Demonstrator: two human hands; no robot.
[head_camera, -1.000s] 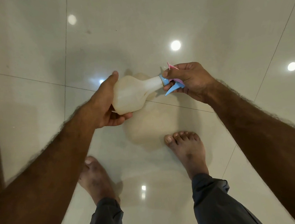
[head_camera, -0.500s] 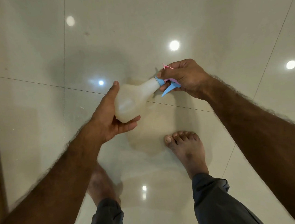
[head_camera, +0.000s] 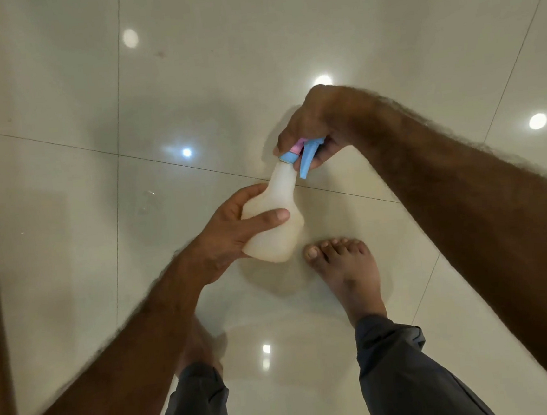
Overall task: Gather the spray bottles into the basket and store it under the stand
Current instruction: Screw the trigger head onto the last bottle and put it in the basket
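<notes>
The left hand (head_camera: pixel 228 237) is wrapped round the bulbous body of a translucent white plastic spray bottle (head_camera: pixel 273 240), thumb laid across its front. The bottle is held above the glossy cream tiled floor (head_camera: pixel 284 41), neck uppermost. Its blue and pink trigger head (head_camera: pixel 305 155) is clasped from above by the right hand (head_camera: pixel 314 121), wrist bent down.
</notes>
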